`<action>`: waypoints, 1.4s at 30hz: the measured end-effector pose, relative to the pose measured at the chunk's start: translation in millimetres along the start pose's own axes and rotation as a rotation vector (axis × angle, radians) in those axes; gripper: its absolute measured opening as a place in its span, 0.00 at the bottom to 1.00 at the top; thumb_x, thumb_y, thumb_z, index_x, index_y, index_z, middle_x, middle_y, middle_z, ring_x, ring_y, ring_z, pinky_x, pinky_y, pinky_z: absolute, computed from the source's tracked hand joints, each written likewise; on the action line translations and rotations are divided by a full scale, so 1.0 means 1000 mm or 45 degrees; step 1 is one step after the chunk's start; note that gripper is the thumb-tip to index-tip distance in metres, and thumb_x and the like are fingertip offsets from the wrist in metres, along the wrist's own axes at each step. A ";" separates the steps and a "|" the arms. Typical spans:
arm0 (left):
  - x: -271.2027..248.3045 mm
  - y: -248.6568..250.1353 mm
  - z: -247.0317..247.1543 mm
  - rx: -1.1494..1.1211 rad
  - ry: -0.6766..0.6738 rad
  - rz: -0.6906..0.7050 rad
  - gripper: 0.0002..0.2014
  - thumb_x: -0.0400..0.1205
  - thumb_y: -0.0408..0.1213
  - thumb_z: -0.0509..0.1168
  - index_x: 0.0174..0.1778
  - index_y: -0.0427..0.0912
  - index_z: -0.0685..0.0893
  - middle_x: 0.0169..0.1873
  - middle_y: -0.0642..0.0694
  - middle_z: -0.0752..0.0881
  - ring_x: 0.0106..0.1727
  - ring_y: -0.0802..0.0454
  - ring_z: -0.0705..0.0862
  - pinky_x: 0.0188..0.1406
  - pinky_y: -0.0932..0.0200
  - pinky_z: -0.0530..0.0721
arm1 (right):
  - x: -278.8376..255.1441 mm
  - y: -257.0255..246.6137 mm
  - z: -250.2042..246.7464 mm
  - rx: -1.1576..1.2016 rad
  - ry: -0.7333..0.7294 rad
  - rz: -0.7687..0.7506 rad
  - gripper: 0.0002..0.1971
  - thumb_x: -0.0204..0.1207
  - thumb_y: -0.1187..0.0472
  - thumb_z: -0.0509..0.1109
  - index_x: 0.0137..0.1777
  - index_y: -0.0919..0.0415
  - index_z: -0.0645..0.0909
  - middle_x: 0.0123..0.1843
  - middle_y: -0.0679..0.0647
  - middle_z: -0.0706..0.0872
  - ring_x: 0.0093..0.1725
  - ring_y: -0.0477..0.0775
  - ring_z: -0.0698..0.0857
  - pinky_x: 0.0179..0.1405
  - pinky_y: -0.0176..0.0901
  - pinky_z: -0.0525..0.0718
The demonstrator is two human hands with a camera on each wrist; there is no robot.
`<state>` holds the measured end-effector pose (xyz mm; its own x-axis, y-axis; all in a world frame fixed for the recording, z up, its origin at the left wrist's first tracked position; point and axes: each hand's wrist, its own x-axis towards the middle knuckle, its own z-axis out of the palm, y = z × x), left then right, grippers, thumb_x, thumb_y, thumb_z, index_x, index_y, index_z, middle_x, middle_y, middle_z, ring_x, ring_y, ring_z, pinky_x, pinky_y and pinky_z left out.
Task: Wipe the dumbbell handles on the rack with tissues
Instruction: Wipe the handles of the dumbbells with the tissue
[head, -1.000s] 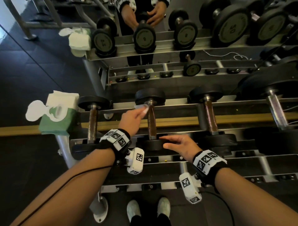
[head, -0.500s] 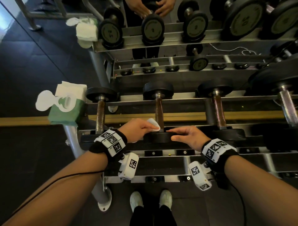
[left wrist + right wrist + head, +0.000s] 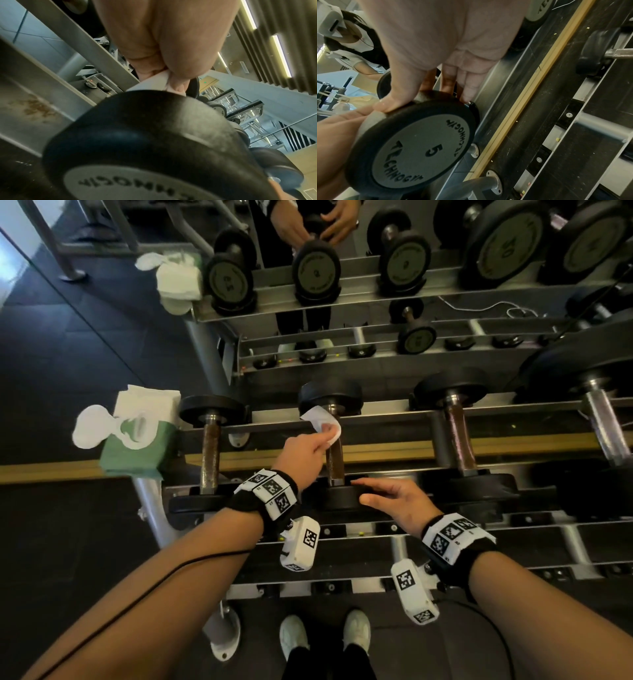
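Item: 5 dumbbell [image 3: 334, 455]. Left hand [image 3: 303, 455] pinches tissue [image 3: 322, 424], now back at handle's far end after near-end pass; stroking continues. Right hand [image 3: 394, 503], fingers flat, steadies near head.

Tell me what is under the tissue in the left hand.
The tissue, pinched by the left hand, lies over the far end of the middle dumbbell's brown handle. The handle section beneath it is covered and cannot be seen.

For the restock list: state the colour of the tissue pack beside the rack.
Green with a white top, the tissue pack shows best in the head view.
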<state>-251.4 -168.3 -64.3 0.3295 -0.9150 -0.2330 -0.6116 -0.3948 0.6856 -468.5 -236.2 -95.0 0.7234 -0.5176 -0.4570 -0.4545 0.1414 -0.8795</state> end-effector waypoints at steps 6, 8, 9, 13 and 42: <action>-0.031 -0.014 -0.004 0.018 -0.233 0.024 0.19 0.90 0.38 0.54 0.77 0.55 0.75 0.65 0.43 0.83 0.59 0.50 0.83 0.69 0.52 0.80 | 0.000 -0.009 -0.005 -0.092 -0.019 0.033 0.15 0.77 0.54 0.74 0.61 0.36 0.86 0.60 0.40 0.90 0.63 0.42 0.86 0.74 0.59 0.77; -0.040 -0.022 -0.003 0.094 -0.318 0.060 0.19 0.89 0.37 0.55 0.75 0.58 0.76 0.69 0.48 0.81 0.67 0.52 0.80 0.72 0.57 0.74 | -0.002 -0.011 -0.005 -0.104 -0.011 0.043 0.15 0.77 0.54 0.74 0.60 0.35 0.86 0.59 0.40 0.90 0.62 0.42 0.86 0.74 0.59 0.77; -0.041 -0.026 -0.004 0.100 -0.349 0.054 0.18 0.89 0.38 0.55 0.73 0.58 0.77 0.69 0.49 0.81 0.68 0.54 0.79 0.69 0.61 0.73 | -0.002 -0.011 -0.004 -0.103 -0.005 0.046 0.15 0.77 0.55 0.74 0.61 0.36 0.86 0.60 0.41 0.90 0.63 0.43 0.85 0.74 0.59 0.77; -0.025 -0.031 -0.007 -0.327 -0.206 -0.162 0.14 0.88 0.37 0.57 0.60 0.51 0.87 0.55 0.47 0.88 0.56 0.53 0.85 0.56 0.60 0.80 | -0.002 -0.010 -0.003 -0.082 0.007 0.033 0.15 0.78 0.57 0.74 0.62 0.39 0.86 0.59 0.40 0.90 0.63 0.41 0.85 0.74 0.55 0.77; -0.006 -0.042 -0.024 -0.977 -0.081 -0.314 0.30 0.83 0.20 0.57 0.72 0.59 0.79 0.67 0.47 0.84 0.62 0.46 0.87 0.60 0.46 0.87 | 0.004 -0.004 -0.009 -0.068 -0.073 0.002 0.16 0.77 0.56 0.74 0.62 0.37 0.86 0.60 0.40 0.90 0.62 0.40 0.86 0.70 0.51 0.80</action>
<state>-210.5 -144.8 -75.0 0.3349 -0.8211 -0.4622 0.1451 -0.4398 0.8863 -468.5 -246.5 -91.7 0.7506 -0.4682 -0.4662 -0.4811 0.0963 -0.8713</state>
